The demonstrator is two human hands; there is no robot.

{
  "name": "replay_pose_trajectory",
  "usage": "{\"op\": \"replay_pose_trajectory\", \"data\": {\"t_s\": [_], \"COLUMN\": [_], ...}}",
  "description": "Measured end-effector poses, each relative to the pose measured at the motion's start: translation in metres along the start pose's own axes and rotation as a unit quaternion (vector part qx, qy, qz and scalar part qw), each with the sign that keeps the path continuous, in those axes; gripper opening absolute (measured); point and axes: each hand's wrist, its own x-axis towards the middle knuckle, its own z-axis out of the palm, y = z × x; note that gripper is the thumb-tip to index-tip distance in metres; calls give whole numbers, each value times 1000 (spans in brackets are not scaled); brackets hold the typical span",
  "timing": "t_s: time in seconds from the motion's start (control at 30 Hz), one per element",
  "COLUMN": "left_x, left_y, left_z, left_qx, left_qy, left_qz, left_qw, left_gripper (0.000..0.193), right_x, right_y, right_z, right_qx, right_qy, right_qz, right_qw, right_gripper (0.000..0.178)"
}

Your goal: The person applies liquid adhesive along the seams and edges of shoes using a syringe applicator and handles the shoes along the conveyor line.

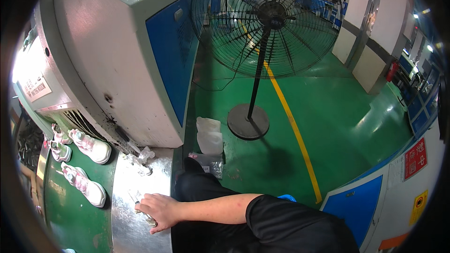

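Observation:
My right hand (pixel 158 210) is over the bare metal ledge (pixel 123 227), fingers curled round a small silvery metal tool (pixel 151 220). Its kind is hard to make out, as the fingers cover most of it. A thin tip pokes out beyond the fingers. My left hand does not show. Crumpled whitish scraps (pixel 143 157) lie farther up the ledge. Left of it, on a green surface, are a white and pink shoe (pixel 85 185), another such shoe (pixel 91 147) and a smaller pair (pixel 60 143).
A large grey machine housing (pixel 98 42) with a blue panel (pixel 173 56) rises behind the ledge. A black pedestal fan (pixel 248 122) stands on the green floor. Beside it lie white bags (pixel 209 136) and a clear packet (pixel 208 164). A white and blue cabinet (pixel 354 206) is at the right.

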Motion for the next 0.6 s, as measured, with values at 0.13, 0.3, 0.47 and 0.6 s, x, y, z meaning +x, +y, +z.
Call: {"op": "replay_pose_trajectory", "data": {"t_s": [0.13,0.3,0.47,0.6], "left_x": [-34,-102,-107,-72], "left_y": [-4,-16,11,-28], "left_z": [-22,-46,-12,-62], "left_qx": [32,69,-112,-420], "left_qy": [16,-15,-95,-127], "left_qz": [10,1,-51,9], "left_qw": [999,998,988,898], "left_gripper": [25,21,14,23], "right_x": [1,5,-5,0], "right_y": [-3,-8,-2,-8], "right_z": [-3,-20,-28,-47], "right_qx": [11,61,153,215], "right_qy": [-34,-56,-31,-130], "right_qz": [3,18,48,122], "right_qw": [999,996,986,960], "right_gripper": [84,83,84,85]}}
